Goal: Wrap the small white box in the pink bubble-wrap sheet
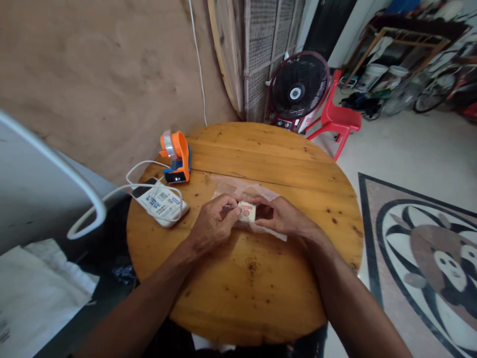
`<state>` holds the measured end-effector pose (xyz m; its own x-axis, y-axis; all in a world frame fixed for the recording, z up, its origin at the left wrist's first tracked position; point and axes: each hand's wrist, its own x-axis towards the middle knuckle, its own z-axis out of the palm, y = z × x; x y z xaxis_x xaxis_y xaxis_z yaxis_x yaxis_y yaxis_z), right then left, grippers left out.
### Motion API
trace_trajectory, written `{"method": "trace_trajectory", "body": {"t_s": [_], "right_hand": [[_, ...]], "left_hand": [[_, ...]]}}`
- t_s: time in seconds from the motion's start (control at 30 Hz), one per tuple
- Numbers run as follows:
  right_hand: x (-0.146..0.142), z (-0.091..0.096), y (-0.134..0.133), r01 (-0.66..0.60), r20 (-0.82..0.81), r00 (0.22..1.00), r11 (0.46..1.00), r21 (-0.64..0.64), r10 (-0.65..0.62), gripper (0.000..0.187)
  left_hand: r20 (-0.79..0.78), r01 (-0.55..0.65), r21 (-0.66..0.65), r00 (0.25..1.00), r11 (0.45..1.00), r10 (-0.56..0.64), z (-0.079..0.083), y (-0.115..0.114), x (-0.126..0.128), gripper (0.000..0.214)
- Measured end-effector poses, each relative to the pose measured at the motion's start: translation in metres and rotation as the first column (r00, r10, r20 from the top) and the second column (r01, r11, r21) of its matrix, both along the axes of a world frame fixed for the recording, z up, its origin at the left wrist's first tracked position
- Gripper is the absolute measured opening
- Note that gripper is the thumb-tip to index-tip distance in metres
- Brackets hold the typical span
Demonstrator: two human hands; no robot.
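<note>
A person's two bare hands meet over the middle of a round wooden bench (pixel 257 298), holding a small white box with red print (pixel 247 212) between them. The left hand (pixel 216 216) has its grip clamped on the box's left side; the right hand (pixel 285 216) has its grip closed on the right side — thumb below, forefinger above. Translucent plastic wrap (pixel 274 233) lies beneath. Near the bench's far-left edge stands an orange-and-blue tape dispenser (pixel 182 151); closer, at the left edge — a white slab with blue lettering (pixel 158 199).
</note>
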<state>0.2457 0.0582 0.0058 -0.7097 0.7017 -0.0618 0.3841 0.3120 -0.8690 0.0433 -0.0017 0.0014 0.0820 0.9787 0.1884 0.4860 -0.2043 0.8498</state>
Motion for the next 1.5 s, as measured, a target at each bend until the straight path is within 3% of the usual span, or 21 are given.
{"method": "trace_trajectory", "body": {"t_s": [0.3, 0.43, 0.57, 0.7, 0.97, 1.1, 1.2, 1.5], "right_hand": [[-0.005, 0.003, -0.001, 0.005, -0.022, 1.000, 0.999, 0.032, -0.005, 0.049], [0.002, 0.002, 0.001, -0.041, -0.040, 0.998, 0.997, -0.062, 0.038, 0.049], [0.016, 0.011, 0.003, 0.047, -0.074, 0.996, 0.997, -0.065, -0.052, 0.037], [0.021, 0.020, 0.003, 0.073, -0.133, 0.987, 0.989, -0.127, -0.090, 0.037], [0.007, -0.013, 0.008, 0.181, -0.140, 0.971, 0.977, -0.113, -0.196, 0.023], [0.008, -0.013, 0.009, 0.176, -0.088, 0.978, 0.976, -0.127, -0.188, 0.020], [0.009, -0.012, 0.009, 0.175, -0.048, 0.983, 0.983, -0.061, -0.178, 0.016], [0.011, -0.022, 0.012, 0.169, -0.071, 0.983, 0.985, 0.022, -0.167, 0.015]], "left_hand": [[0.045, 0.002, 0.014, 0.999, 1.000, -0.002, -0.003, 0.002, 0.001, 0.012], [0.005, -0.034, 0.020, 0.999, 0.999, 0.034, -0.005, 0.004, 0.002, 0.012], [0.007, -0.047, 0.041, 0.999, 0.998, 0.047, -0.007, 0.006, 0.004, 0.012], [-0.001, -0.056, 0.048, 0.998, 0.997, 0.056, -0.009, 0.007, 0.004, 0.011], [0.029, -0.075, 0.034, 0.997, 0.997, 0.074, -0.014, 0.010, 0.005, 0.010], [0.071, -0.070, 0.008, 0.995, 0.998, 0.069, -0.014, 0.012, 0.006, 0.009], [0.073, -0.072, 0.005, 0.995, 0.997, 0.072, -0.014, 0.013, 0.006, 0.008], [0.075, -0.065, 0.002, 0.995, 0.998, 0.064, -0.015, 0.013, 0.007, 0.009]]}}
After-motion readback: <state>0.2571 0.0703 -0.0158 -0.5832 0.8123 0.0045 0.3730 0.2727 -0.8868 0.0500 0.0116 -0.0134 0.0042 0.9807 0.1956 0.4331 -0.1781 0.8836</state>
